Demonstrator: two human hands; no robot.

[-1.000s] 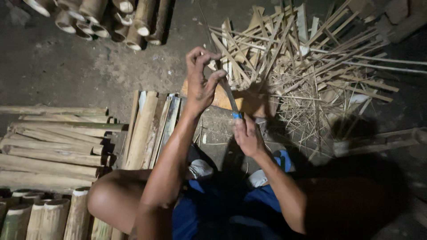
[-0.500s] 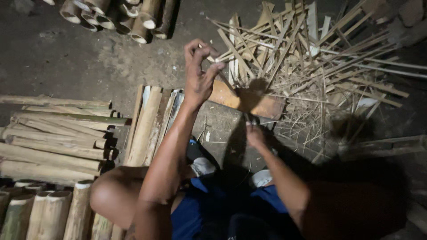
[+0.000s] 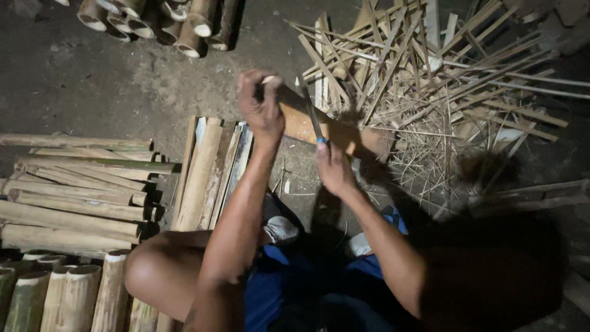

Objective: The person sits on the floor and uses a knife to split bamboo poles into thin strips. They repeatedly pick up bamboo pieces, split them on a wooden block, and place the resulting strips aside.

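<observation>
My left hand [image 3: 262, 106] grips the top of a bamboo piece [image 3: 298, 120] that rests on a wooden block [image 3: 362, 140] on the ground. My right hand [image 3: 335, 167] holds a knife [image 3: 311, 110] with a blue band at the handle, its blade pointing up and away beside the bamboo piece. Both arms reach forward over my bent knees. How the blade meets the bamboo is too dark to tell.
A heap of thin bamboo slivers [image 3: 430, 80] lies at the right. Split bamboo slats [image 3: 209, 175] lie just left of my arm, longer split lengths [image 3: 74, 190] at the far left. Round bamboo sections stand at the top [image 3: 160, 21] and bottom left [image 3: 55, 295].
My left hand closed from spread fingers onto the bamboo piece. My right hand came back up with the knife, blade now raised beside the piece.
</observation>
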